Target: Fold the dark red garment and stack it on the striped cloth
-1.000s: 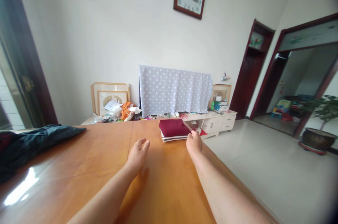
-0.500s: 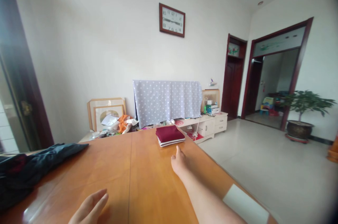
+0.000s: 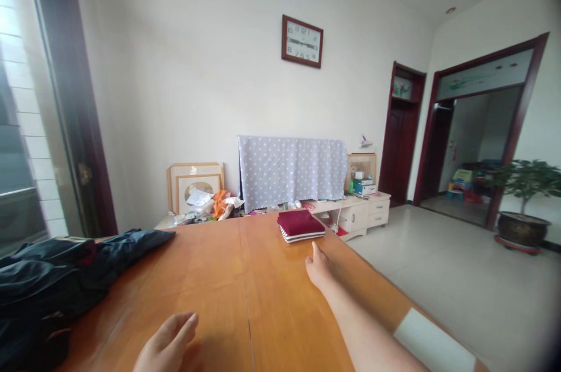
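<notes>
A folded maroon cloth (image 3: 301, 223) lies at the far edge of the wooden table (image 3: 210, 267), stacked on folded black-and-white striped fabric (image 3: 302, 237). Just in front of this stack, my right hand (image 3: 319, 267) reaches out over the table, one digit extended toward it and touching nothing. The other fingers of that hand are partly hidden. My left hand (image 3: 169, 343) is low in the view, fingers stretched out, with nothing in it. Dark crumpled clothing (image 3: 65, 278) lies on the table's left side.
A pale flat sheet (image 3: 433, 340) rests on the table's right edge. Beyond the table stand a white low cabinet (image 3: 377, 211), a dotted cloth cover (image 3: 291, 173) and framed pictures (image 3: 195, 176). A potted plant (image 3: 523, 226) is on the floor at right.
The whole view has swung left, so everything sits farther right in the picture. Both hands keep nearly the same pose, and the folded stack has not moved on the table.
</notes>
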`<action>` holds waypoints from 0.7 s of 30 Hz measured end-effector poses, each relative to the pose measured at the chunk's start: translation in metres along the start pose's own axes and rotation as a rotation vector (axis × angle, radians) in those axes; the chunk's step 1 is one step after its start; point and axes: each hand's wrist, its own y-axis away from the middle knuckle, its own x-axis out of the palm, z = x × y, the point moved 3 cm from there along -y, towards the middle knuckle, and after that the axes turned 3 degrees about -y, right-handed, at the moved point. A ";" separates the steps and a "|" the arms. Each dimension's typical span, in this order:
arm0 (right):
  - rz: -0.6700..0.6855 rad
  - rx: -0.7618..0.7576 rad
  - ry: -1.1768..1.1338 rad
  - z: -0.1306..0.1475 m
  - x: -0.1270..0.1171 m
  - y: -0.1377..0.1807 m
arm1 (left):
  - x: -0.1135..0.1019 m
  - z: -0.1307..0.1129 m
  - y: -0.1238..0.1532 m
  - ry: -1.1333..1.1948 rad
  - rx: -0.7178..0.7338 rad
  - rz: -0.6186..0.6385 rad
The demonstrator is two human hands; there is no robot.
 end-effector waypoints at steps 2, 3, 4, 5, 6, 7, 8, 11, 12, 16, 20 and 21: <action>0.004 0.003 0.042 0.003 -0.001 0.002 | 0.001 -0.004 0.001 -0.039 0.036 -0.010; 0.009 0.005 0.064 0.005 -0.002 0.004 | 0.001 -0.006 0.002 -0.063 0.055 -0.017; 0.015 0.005 0.084 0.007 -0.003 0.005 | 0.002 -0.008 0.003 -0.085 0.072 -0.018; 0.021 0.003 0.101 0.009 -0.004 0.006 | 0.003 -0.009 0.004 -0.104 0.087 -0.014; 0.025 -0.001 0.117 0.011 -0.005 0.008 | 0.003 -0.011 0.004 -0.122 0.100 -0.002; 0.027 -0.006 0.134 0.012 -0.006 0.009 | 0.004 -0.011 0.005 -0.143 0.113 0.012; 0.027 -0.012 0.151 0.014 -0.007 0.010 | 0.005 -0.011 0.005 -0.167 0.125 0.027; 0.022 -0.028 0.198 0.018 -0.009 0.013 | 0.008 -0.007 0.005 -0.253 0.157 0.066; 0.019 -0.035 0.206 0.018 -0.010 0.014 | 0.010 -0.005 0.005 -0.281 0.167 0.077; 0.009 -0.056 0.203 0.020 -0.011 0.016 | 0.014 -0.002 0.005 -0.333 0.202 0.128; 0.007 -0.060 0.191 0.020 -0.012 0.016 | 0.014 -0.005 0.006 -0.311 0.221 0.129; 0.002 -0.062 0.188 0.020 -0.012 0.016 | 0.014 -0.007 0.007 -0.304 0.220 0.124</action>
